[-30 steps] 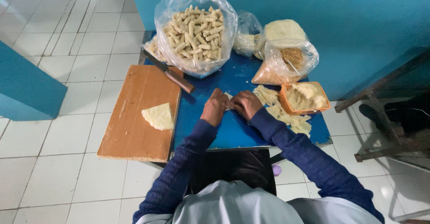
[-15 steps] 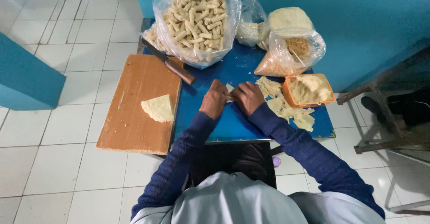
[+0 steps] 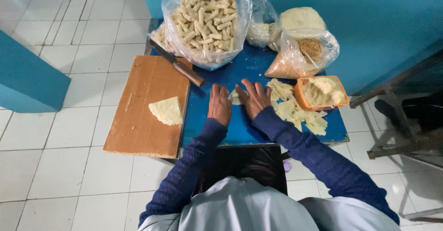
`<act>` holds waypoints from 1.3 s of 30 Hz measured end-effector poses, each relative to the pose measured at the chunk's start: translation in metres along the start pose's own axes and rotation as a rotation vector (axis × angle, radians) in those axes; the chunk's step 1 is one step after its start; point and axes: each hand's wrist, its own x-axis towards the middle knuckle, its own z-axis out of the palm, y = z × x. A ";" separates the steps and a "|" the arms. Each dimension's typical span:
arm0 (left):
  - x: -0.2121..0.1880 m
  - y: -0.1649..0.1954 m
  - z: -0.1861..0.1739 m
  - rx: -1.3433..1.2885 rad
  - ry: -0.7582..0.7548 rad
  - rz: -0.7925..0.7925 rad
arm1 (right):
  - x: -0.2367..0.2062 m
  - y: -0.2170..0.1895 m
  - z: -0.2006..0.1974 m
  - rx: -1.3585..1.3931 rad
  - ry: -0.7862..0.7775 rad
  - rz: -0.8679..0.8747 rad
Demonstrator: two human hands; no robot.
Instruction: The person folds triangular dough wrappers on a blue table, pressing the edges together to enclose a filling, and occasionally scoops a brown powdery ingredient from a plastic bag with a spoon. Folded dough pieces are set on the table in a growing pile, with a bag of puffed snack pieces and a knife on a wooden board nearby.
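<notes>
Near the middle of the frame both hands lie flat on the blue desk, the left hand and the right hand side by side with a small pale wrapper between them; the fingers are spread and pressing down rather than closed, so neither hand has a grip on anything, they only touch the piece at its edges; it looks thin, soft and limp, light as paper, likely to tear or crease if pinched hard, so I would judge it best lifted by a corner or rolled under flat fingers; just right of the right hand lies a loose heap of more wrappers, and beyond them an orange tub of pale filling; at the upper middle stands an open clear bag of finished rolls, with a bag of crumbs to its right; at the left a wooden board carries one folded wrapper, and a knife rests across its upper corner.
</notes>
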 end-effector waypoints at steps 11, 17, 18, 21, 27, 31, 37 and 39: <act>0.000 0.007 -0.001 0.159 -0.020 -0.038 | 0.049 0.016 -0.034 0.432 -0.139 -0.131; 0.002 0.008 0.001 0.214 -0.051 -0.058 | 0.057 0.018 -0.034 0.709 -0.160 -0.037; 0.003 0.008 0.002 0.215 -0.048 -0.062 | 0.058 0.023 -0.032 0.806 -0.172 0.021; 0.003 0.011 0.005 0.213 -0.037 -0.089 | 0.062 0.046 -0.027 1.199 -0.243 0.193; 0.006 0.012 0.004 0.087 0.030 0.020 | 0.084 0.088 -0.049 1.330 -0.465 0.352; 0.012 0.013 0.010 -0.176 0.005 -0.058 | 0.116 0.095 -0.087 1.561 -0.160 0.171; 0.024 0.017 0.026 -0.478 -0.037 -0.161 | 0.097 0.139 -0.119 1.085 0.062 0.141; 0.024 0.022 0.032 -0.691 -0.069 -0.217 | 0.074 0.171 -0.115 0.986 0.093 0.199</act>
